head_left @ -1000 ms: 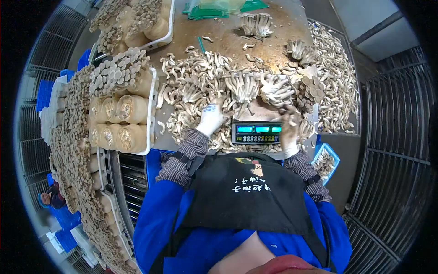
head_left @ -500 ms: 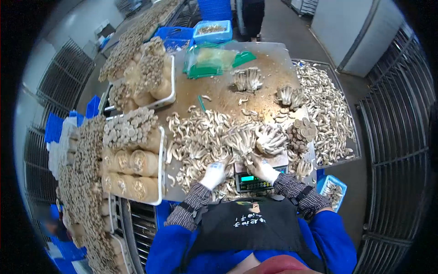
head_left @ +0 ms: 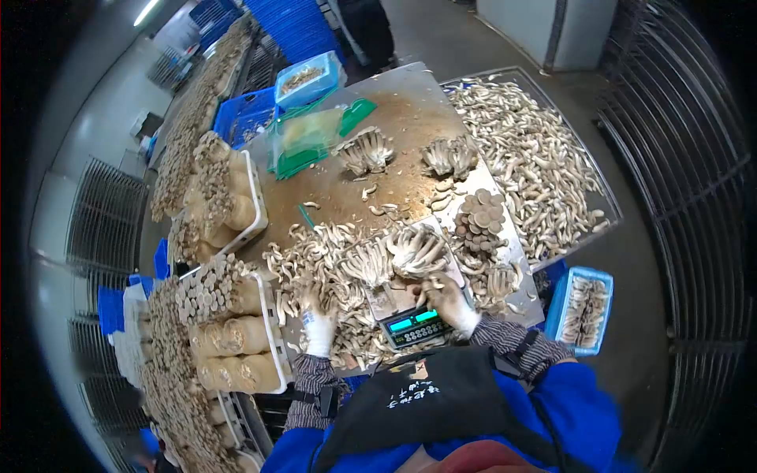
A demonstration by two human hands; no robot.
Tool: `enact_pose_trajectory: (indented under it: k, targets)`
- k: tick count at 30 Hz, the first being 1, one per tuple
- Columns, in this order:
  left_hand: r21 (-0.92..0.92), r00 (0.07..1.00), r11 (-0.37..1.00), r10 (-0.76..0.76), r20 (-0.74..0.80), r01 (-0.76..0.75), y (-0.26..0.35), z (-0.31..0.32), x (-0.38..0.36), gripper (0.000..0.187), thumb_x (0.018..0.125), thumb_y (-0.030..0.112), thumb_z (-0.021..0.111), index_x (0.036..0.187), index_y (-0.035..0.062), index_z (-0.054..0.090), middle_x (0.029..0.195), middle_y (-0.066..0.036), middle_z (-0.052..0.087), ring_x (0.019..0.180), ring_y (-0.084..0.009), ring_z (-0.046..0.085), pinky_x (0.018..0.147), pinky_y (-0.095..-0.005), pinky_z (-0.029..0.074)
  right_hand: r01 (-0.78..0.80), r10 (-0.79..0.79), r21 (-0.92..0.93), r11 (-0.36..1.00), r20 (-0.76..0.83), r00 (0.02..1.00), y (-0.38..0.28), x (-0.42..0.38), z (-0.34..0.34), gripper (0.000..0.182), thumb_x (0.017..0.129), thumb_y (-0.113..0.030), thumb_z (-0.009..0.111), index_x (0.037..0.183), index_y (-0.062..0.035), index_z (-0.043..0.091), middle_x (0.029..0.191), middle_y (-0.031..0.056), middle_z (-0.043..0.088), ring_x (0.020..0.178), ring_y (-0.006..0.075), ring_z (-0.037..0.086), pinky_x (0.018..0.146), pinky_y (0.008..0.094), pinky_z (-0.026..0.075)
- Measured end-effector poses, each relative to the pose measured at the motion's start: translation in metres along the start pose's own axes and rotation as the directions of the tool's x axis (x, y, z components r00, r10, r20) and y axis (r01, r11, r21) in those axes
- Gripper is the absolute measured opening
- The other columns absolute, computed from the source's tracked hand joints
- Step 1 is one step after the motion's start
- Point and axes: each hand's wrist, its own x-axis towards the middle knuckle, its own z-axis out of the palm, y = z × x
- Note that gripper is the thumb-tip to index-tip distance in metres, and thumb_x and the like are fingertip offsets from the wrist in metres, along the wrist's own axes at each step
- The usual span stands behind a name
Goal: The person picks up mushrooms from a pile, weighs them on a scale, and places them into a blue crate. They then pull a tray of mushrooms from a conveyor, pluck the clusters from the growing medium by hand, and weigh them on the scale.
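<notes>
My left hand (head_left: 316, 309), in a soiled white glove, reaches down onto the loose mushrooms (head_left: 331, 272) left of the scale; its fingers look apart, though the tips blend into the mushrooms. At the right edge of the digital scale (head_left: 415, 327), my gloved right hand (head_left: 448, 301) has its fingers curled together. Whatever is between them is too small to make out. Two mushroom clusters rest on the scale's plate: a fanned one (head_left: 367, 262) and, touching it on the right, a fuller one (head_left: 417, 251). The green display is lit, digits unreadable.
Capped mushrooms (head_left: 479, 217) and more clusters (head_left: 367, 151) lie on the table (head_left: 410, 94). A large tray of mushrooms (head_left: 528, 158) stands right, with a blue basket (head_left: 603, 315) below it. White crates (head_left: 272, 339) with growing bottles line the left. Green-edged bags (head_left: 303, 142) lie at the back.
My left hand has left the cluster at the scale and moved left to the loose mushrooms. The right hand stays by the scale. The view has turned and shifted.
</notes>
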Motion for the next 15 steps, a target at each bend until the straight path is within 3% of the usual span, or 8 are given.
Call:
enact_pose_trajectory:
  k: [2, 6, 7, 8, 9, 10, 11, 15]
  targets:
    - [-0.096, 0.998, 0.993, -0.065, -0.018, 0.063, 0.025, 0.006, -0.006, 0.055, 0.080, 0.014, 0.070, 0.130, 0.0000, 0.053, 0.139, -0.023, 0.046, 0.131, -0.0381, 0.042, 0.111, -0.0450, 0.032, -0.054, 0.056, 0.109, 0.993, -0.021, 0.998, 0.010, 0.008, -0.028, 0.032, 0.097, -0.023, 0.058, 0.117, 0.0025, 0.056, 0.076, 0.0048, 0.063, 0.061, 0.0095, 0.055, 0.052, 0.0240, 0.045]
    - [-0.243, 0.987, 0.962, -0.147, -0.069, 0.126, 0.058, 0.015, -0.015, 0.050, 0.082, 0.015, 0.069, 0.128, 0.0018, 0.055, 0.135, -0.020, 0.051, 0.130, -0.0369, 0.044, 0.109, -0.0437, 0.035, -0.241, 0.167, 0.758, 0.607, 0.175, 0.970, -0.008, 0.005, -0.067, 0.028, 0.099, -0.018, 0.052, 0.121, -0.0009, 0.058, 0.107, 0.0117, 0.066, 0.101, 0.0223, 0.062, 0.091, 0.0349, 0.051]
    - [-0.261, 0.981, 0.952, -0.185, -0.062, 0.163, 0.069, 0.013, -0.016, 0.049, 0.083, 0.015, 0.069, 0.128, 0.0021, 0.055, 0.134, -0.019, 0.052, 0.129, -0.0367, 0.045, 0.109, -0.0438, 0.035, -0.035, 0.005, 0.405, 0.914, 0.076, 0.997, -0.004, 0.003, -0.073, 0.025, 0.097, -0.013, 0.054, 0.119, -0.0013, 0.059, 0.110, 0.0106, 0.065, 0.103, 0.0233, 0.062, 0.092, 0.0377, 0.050]
    - [-0.348, 0.965, 0.911, -0.256, -0.055, 0.222, 0.080, 0.010, -0.022, 0.047, 0.084, 0.013, 0.068, 0.128, 0.0018, 0.054, 0.132, -0.019, 0.052, 0.125, -0.0350, 0.049, 0.103, -0.0419, 0.041, -0.114, 0.065, 0.618, 0.778, 0.101, 0.993, 0.010, 0.009, -0.086, 0.025, 0.097, -0.009, 0.053, 0.120, -0.0003, 0.059, 0.111, 0.0111, 0.065, 0.104, 0.0241, 0.061, 0.095, 0.0370, 0.049]
    - [-0.086, 0.977, 0.995, 0.039, -0.207, -0.058, 0.060, 0.021, -0.028, 0.047, 0.085, 0.011, 0.067, 0.129, 0.0023, 0.054, 0.133, -0.018, 0.053, 0.122, -0.0307, 0.052, 0.095, -0.0372, 0.047, -0.180, 0.136, 0.793, 0.582, 0.124, 0.983, 0.024, 0.010, -0.100, 0.026, 0.096, -0.006, 0.053, 0.121, 0.0006, 0.058, 0.112, 0.0116, 0.065, 0.105, 0.0248, 0.061, 0.097, 0.0363, 0.048]
    - [-0.437, 0.958, 0.882, -0.257, -0.131, 0.177, 0.082, 0.021, -0.033, 0.047, 0.086, 0.009, 0.066, 0.130, 0.0021, 0.053, 0.133, -0.016, 0.053, 0.113, -0.0246, 0.055, 0.088, -0.0318, 0.049, 0.092, -0.095, 0.309, 0.946, -0.006, 0.995, -0.011, -0.009, -0.099, 0.027, 0.097, -0.006, 0.051, 0.122, 0.0019, 0.057, 0.113, 0.0124, 0.064, 0.105, 0.0256, 0.061, 0.098, 0.0362, 0.047]
    - [-0.358, 0.951, 0.910, -0.274, -0.143, 0.208, 0.103, 0.012, -0.031, 0.044, 0.087, 0.007, 0.064, 0.129, 0.0013, 0.054, 0.133, -0.014, 0.054, 0.104, -0.0201, 0.057, 0.085, -0.0308, 0.048, 0.343, -0.342, -0.307, 0.888, 0.058, 0.938, -0.050, -0.015, -0.100, 0.028, 0.098, -0.005, 0.049, 0.123, 0.0033, 0.055, 0.113, 0.0132, 0.064, 0.106, 0.0263, 0.061, 0.099, 0.0361, 0.047]
    - [-0.381, 0.908, 0.847, -0.417, -0.045, 0.370, 0.151, 0.008, -0.032, 0.038, 0.089, 0.007, 0.062, 0.127, 0.0003, 0.056, 0.121, -0.014, 0.060, 0.103, -0.0218, 0.059, 0.087, -0.0315, 0.048, 0.194, -0.184, -0.005, 0.981, 0.297, 0.937, -0.045, 0.014, -0.118, 0.030, 0.101, -0.007, 0.040, 0.126, 0.0084, 0.048, 0.120, 0.0207, 0.060, 0.113, 0.0292, 0.059, 0.102, 0.0391, 0.046]
